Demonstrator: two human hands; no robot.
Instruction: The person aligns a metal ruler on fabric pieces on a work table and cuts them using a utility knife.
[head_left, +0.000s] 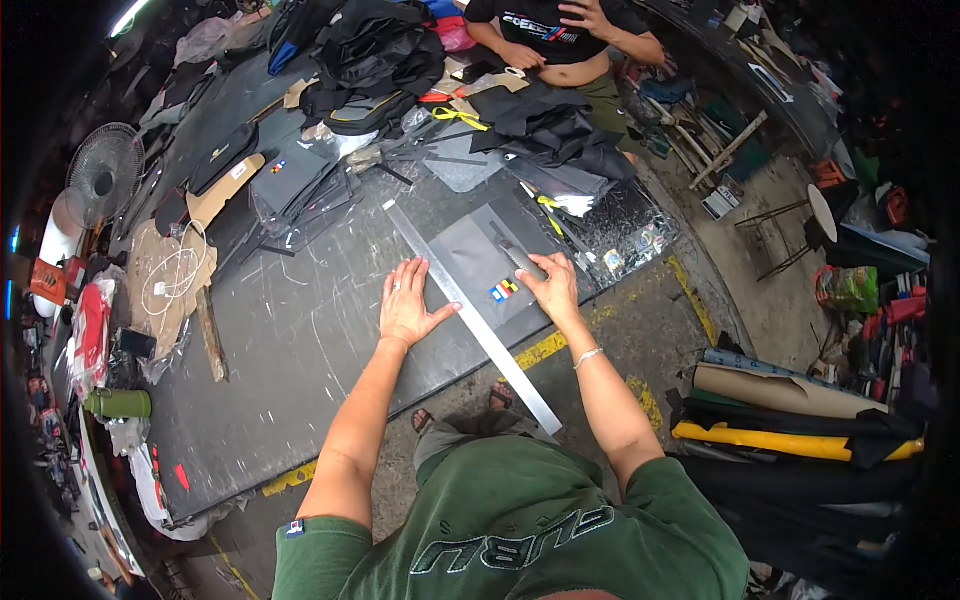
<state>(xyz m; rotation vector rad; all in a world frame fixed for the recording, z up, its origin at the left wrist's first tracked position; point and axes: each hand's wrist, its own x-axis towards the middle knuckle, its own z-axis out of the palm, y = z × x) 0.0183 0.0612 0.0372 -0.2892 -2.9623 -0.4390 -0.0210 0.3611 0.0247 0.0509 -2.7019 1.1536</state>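
On the scuffed dark worktable [300,340], a long silver metal ruler [474,321] lies along a flat grey sheet [462,245]. Our left hand [408,305] spreads open, thumb on the ruler; our right hand [553,290] grips a slim dark tool [518,257].

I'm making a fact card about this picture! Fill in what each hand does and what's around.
Left hand: spread out, thumb touching the metal ruler
Right hand: holding a slim dark tool
By the ruler: grey sheet with a colourful patch
Table: dark and scratched, the ruler sticking out past its near edge
Across the table: another person
Left side: a fan
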